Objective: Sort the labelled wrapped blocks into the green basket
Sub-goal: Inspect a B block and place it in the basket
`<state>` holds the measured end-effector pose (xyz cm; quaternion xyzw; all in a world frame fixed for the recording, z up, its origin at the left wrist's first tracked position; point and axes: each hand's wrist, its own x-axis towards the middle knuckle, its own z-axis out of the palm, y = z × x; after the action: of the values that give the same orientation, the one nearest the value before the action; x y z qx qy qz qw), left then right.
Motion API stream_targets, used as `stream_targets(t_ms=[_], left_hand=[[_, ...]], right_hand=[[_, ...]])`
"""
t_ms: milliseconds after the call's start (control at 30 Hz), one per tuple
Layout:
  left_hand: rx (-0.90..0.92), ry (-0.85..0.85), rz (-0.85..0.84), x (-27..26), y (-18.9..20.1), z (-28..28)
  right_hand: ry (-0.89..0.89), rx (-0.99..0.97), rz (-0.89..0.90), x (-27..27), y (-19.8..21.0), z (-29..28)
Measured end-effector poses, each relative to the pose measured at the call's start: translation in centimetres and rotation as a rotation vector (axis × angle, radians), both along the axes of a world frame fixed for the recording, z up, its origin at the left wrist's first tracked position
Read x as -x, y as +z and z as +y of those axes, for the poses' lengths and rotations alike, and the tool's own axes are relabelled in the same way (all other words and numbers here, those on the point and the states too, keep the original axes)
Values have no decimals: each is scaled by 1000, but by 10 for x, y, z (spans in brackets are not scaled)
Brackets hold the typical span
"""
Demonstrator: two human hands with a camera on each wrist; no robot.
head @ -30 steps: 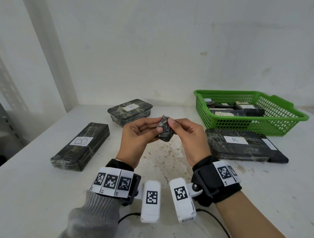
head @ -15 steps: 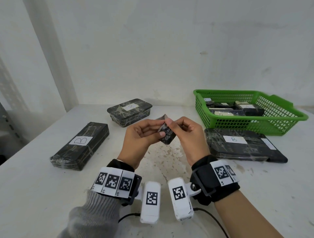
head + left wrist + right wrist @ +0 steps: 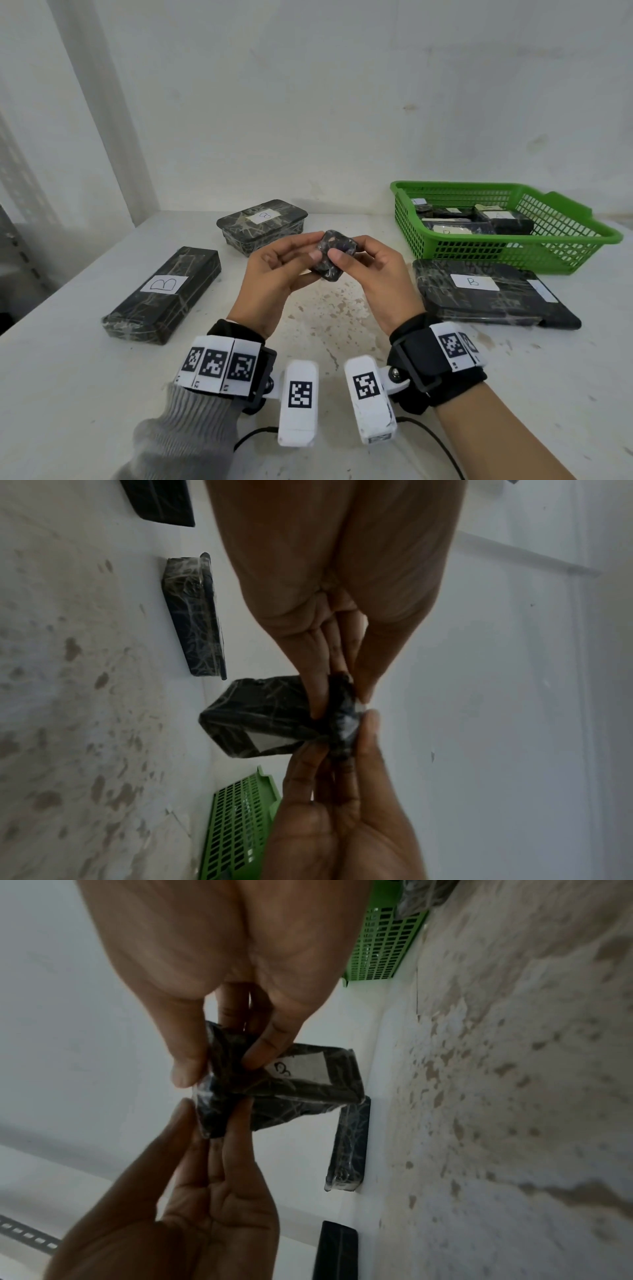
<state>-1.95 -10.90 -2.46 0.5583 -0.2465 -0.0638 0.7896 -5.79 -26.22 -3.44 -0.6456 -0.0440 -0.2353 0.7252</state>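
Note:
A small black wrapped block [image 3: 337, 241] is held above the table's middle by both hands. My left hand [image 3: 310, 251] pinches its left side and my right hand [image 3: 342, 253] pinches its right side. Its broad face is turned towards me and shows no label. In the wrist views the same block [image 3: 342, 723] [image 3: 219, 1112] sits between both sets of fingertips. The green basket [image 3: 445, 186] stands at the back right with several labelled wrapped blocks [image 3: 503, 221] inside.
A long block labelled B [image 3: 164, 294] lies at the left. A boxy labelled block [image 3: 262, 222] sits behind the hands. A flat block labelled B [image 3: 479, 294] lies in front of the basket. The wall is close behind.
The small block has been turned between the fingertips, from edge-on to its broad face towards me. Both hands stay in the same place, still holding it.

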Motion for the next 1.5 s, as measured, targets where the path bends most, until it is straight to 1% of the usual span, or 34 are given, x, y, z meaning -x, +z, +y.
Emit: stream_targets(t_ms=[67,167,267,333,500,600,667,700,767,833,867,933,967,1067,1133,1233,1367,1500], left_hand=[[-16,-15,7,-1,1,2],[-43,58,-5,-2,0,2],[-58,108,-24,-1,0,1],[-41,108,-20,0,0,1],[-29,109,-4,3,3,-1],[-17,166,-6,2,2,-1],[24,187,24,-1,1,0],[55,190,52,-2,0,1],[133,190,116,-5,0,3],[219,177,174,-8,1,6],[261,167,206,-9,1,7],[341,144,277,-11,2,9],[369,137,312,-12,1,10],[412,120,400,-14,0,9],[428,114,433,-14,-2,9],[405,96,458,-14,-4,10],[224,67,405,-9,0,4],[217,65,371,-4,7,-10]], right_hand=[[-25,32,-20,0,-1,1],[-21,67,-9,0,-2,1],[60,86,15,1,-1,1],[96,76,33,1,-1,2],[28,143,64,0,-4,3],[50,136,75,0,-3,5],[60,119,68,1,-1,7],[41,125,63,1,0,6],[-72,176,76,1,2,1],[-192,221,123,0,0,-11],[-211,226,161,0,-2,-17],[-183,197,229,-1,-4,-24],[-146,142,244,-1,-5,-24],[-19,-94,234,-2,-4,-18],[2,-149,213,-2,-5,-16],[-60,-172,183,-2,-3,-19],[-141,-172,168,-2,5,-26],[-162,-110,181,4,17,-39]])
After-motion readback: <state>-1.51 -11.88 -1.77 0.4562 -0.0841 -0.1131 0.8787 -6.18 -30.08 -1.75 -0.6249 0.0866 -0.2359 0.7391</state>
